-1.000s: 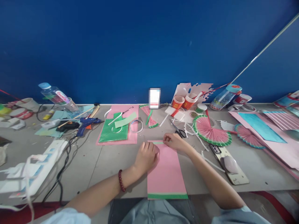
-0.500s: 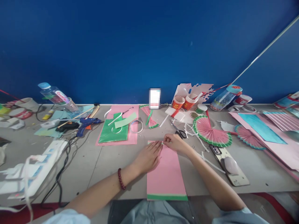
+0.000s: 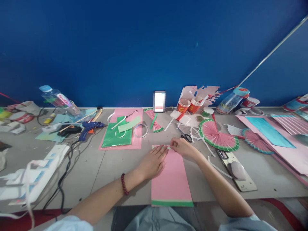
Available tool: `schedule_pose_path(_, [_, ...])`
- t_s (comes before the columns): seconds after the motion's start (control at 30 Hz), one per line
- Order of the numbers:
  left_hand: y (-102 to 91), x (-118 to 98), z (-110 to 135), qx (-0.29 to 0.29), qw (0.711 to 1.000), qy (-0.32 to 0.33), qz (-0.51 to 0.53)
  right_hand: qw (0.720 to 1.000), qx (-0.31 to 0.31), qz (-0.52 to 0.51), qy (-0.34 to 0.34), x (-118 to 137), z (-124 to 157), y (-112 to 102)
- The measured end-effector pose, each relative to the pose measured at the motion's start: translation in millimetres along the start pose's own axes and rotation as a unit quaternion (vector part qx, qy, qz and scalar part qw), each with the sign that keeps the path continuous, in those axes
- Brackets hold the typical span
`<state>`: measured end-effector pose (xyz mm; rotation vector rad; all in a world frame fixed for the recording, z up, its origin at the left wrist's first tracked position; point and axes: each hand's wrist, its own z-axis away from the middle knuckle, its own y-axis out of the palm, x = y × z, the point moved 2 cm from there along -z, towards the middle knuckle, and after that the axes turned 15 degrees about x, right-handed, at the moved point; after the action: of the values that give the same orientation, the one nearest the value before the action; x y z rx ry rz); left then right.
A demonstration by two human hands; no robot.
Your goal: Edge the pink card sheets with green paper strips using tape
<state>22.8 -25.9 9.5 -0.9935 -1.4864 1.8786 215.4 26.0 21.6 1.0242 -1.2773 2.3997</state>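
A long pink paper sheet (image 3: 172, 183) with green strips at both ends lies on the grey table (image 3: 115, 173) in front of me. My left hand (image 3: 152, 162) rests flat on the sheet's upper left part, fingers stretched out toward the far edge. My right hand (image 3: 183, 147) pinches the sheet's far edge, where a narrow fold sits. A red bead bracelet (image 3: 124, 189) circles my left wrist.
Scissors (image 3: 185, 136) lie just beyond my right hand, a watermelon paper fan (image 3: 216, 134) to their right. A phone (image 3: 237, 171) lies at right. Green and pink sheets (image 3: 119, 134), a blue glue gun (image 3: 89, 128), a power strip (image 3: 45, 163) with cables sit at left. Red cups (image 3: 191, 104) stand at the wall.
My left hand has opened from a loose fist to flat fingers on the pink sheet. My right hand stays pinched on the far edge, shifted slightly right.
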Motion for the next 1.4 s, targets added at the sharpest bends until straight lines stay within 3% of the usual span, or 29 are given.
schedule_pose_path(0.4, [2.1,1.2,-0.3,0.002,1.000,-0.001,-0.015,0.998,-0.020,0.055,0.010,1.7,2.6,-0.6])
schedule_pose_path(0.7, [3.8,1.2,-0.9,-0.006,1.000,-0.002,-0.017,0.989,-0.015,0.130,0.070,1.6,5.7,-6.3])
schedule_pose_path(1.13, [0.9,0.5,-0.6,-0.007,1.000,-0.002,-0.002,0.990,0.011,0.128,0.065,-5.0,6.2,-8.6])
schedule_pose_path(1.4, [3.0,1.3,-0.7,0.002,1.000,-0.005,0.000,0.982,-0.027,0.152,0.109,-13.9,13.6,-10.6])
